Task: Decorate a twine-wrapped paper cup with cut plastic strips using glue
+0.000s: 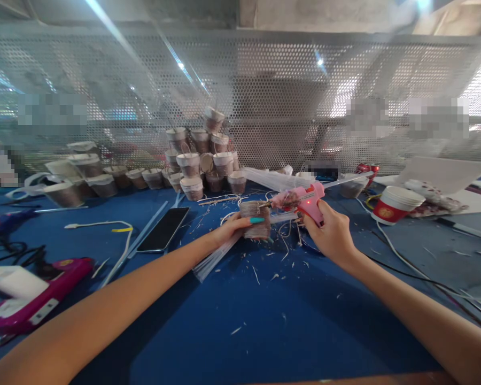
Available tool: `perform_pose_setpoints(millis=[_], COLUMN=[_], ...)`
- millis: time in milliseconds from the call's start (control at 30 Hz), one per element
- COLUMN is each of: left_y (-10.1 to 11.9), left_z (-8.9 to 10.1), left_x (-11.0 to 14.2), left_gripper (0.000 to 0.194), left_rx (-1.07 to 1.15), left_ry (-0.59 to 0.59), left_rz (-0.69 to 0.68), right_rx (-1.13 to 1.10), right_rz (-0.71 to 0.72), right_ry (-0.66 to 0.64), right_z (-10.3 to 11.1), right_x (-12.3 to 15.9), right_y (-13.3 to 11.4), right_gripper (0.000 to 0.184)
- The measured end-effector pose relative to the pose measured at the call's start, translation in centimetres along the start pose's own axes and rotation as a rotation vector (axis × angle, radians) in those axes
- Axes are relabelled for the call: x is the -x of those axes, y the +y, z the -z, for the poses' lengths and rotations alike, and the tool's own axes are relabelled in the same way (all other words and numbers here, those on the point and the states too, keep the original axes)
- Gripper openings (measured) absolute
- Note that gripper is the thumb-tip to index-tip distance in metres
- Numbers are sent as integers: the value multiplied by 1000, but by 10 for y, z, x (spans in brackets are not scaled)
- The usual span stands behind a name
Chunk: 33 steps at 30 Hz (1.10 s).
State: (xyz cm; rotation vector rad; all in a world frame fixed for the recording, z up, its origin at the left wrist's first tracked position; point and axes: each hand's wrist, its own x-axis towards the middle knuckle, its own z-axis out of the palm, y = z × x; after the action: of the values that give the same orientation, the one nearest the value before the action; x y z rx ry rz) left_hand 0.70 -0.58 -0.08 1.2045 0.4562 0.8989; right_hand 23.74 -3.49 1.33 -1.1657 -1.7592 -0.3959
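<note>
My left hand (pixel 229 230) is closed around a small cup wrapped in brownish cord (pixel 256 227), held just above the blue table. A long turquoise nail lies across the front of the cup. In my right hand (pixel 331 230) is a pink hot glue gun (pixel 307 203), gripped by its handle, a small red light showing on its body. Its nozzle points left and meets or nearly meets the cup's upper edge; I cannot tell which. Clear glue sticks (pixel 216 259) lie under and beside my left hand. My fingertips behind the cup are hidden.
Wrapped cups (pixel 191 188) are stacked at the back, with more in a row to the left. A black phone (pixel 163 230) and a magenta power strip (pixel 44 294) lie left. Red-and-white paper cups (pixel 396 205) and cables (pixel 401 254) are on the right. Scraps litter the blue table (pixel 264 321).
</note>
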Motion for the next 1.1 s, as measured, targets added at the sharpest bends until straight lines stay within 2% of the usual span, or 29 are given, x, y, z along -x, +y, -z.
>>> perform_pose_setpoints(millis=[200,500,833,1100], left_y=[-1,0,-1,0], left_z=[0,0,0,1], left_x=[1,1,1,1], left_gripper=[41,41,43,42], left_rx=[6,9,-3,15], left_ry=[52,64,51,37], left_rz=[0,25,15,22], right_rx=[-6,16,41,17], right_rz=[-7,-34,-64,-67], right_ry=[10,16,84,73], right_z=[2,0,2,-2], right_x=[-1,0,-3,0], right_y=[-1,0,-9,0], right_gripper=[20,20,36,27])
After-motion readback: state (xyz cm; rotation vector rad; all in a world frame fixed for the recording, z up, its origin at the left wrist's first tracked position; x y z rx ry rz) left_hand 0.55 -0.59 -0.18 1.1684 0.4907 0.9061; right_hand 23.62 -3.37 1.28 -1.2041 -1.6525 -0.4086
